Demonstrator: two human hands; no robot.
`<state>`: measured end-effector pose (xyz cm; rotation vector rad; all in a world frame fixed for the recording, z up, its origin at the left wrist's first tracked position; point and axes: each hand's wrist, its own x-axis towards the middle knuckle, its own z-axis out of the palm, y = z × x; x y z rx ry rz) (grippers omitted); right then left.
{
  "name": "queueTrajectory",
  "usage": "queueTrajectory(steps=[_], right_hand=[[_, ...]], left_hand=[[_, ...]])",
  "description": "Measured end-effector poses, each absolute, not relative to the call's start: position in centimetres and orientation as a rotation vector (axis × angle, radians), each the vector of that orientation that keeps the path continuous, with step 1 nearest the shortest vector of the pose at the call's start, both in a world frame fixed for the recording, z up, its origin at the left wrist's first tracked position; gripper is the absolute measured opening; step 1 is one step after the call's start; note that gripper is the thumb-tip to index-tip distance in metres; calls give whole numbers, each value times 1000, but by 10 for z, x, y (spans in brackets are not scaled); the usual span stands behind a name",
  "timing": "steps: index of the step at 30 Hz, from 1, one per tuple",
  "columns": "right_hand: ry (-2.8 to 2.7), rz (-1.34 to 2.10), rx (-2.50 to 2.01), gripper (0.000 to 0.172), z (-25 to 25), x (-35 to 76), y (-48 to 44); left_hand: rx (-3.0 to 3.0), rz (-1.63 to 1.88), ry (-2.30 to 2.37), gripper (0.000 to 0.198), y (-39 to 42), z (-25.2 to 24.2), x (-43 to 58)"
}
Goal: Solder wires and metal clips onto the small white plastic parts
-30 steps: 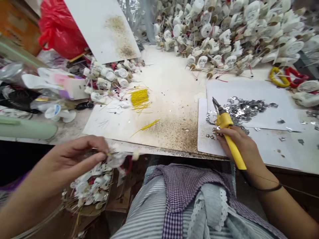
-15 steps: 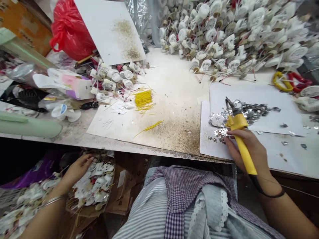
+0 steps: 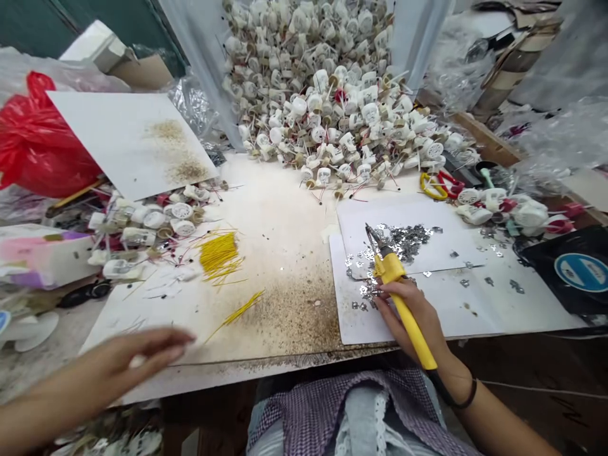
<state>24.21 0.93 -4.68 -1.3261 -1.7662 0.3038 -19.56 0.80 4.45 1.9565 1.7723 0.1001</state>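
My right hand (image 3: pixel 408 316) grips a yellow soldering iron (image 3: pixel 396 285), its thin metal tip (image 3: pixel 369 232) pointing up and left over a spread of silver metal scraps (image 3: pixel 408 242). The scraps lie on overlapping white card sheets (image 3: pixel 427 316), and the fingertips rest near them. My left hand (image 3: pixel 128 358) is blurred above the front edge of the stained bench (image 3: pixel 285 253), with its fingers stretched right and nothing visible in them. Nearest to it lie a bundle of yellow wires (image 3: pixel 218 254) and a few loose yellow wires (image 3: pixel 235 313).
A large heap of white wired parts (image 3: pixel 313 101) stands at the back, with a smaller heap (image 3: pixel 152 228) at left. Around them are a dusty white board (image 3: pixel 130 142), a red plastic bag (image 3: pixel 40 145), yellow-handled scissors (image 3: pixel 431 187), and a black bag (image 3: pixel 565 266) at right.
The view has tilted up, showing more of the back. My left hand has risen from the parts basket to above the bench front. My right hand still holds the iron.
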Motion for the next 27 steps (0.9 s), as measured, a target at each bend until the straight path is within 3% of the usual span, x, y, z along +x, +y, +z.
queueTrajectory(steps=[2, 6, 9, 12, 15, 19, 27], right_hand=[[-1749, 295, -1327, 25, -48, 241, 10], [-1742, 293, -1334, 25, -47, 240, 11], [-1741, 295, -1349, 26, -47, 241, 11], [-1725, 304, -1358, 27, -47, 241, 11], [-1723, 322, -1354, 28, -47, 241, 11], [-1746, 393, -1329, 29, -44, 238, 14], [-1861, 506, -1232, 27, -40, 216, 30]], left_hand=[[2167, -32, 1608, 35, 83, 54, -153], [2615, 61, 1608, 34, 209, 32, -54], [2718, 76, 1590, 38, 261, 4, 6], [2777, 97, 1561, 28, 281, -7, 35], [2779, 101, 1564, 16, 276, 0, 33], [2720, 137, 1624, 16, 232, 10, 7], [2513, 739, 1313, 9, 109, 20, -21]])
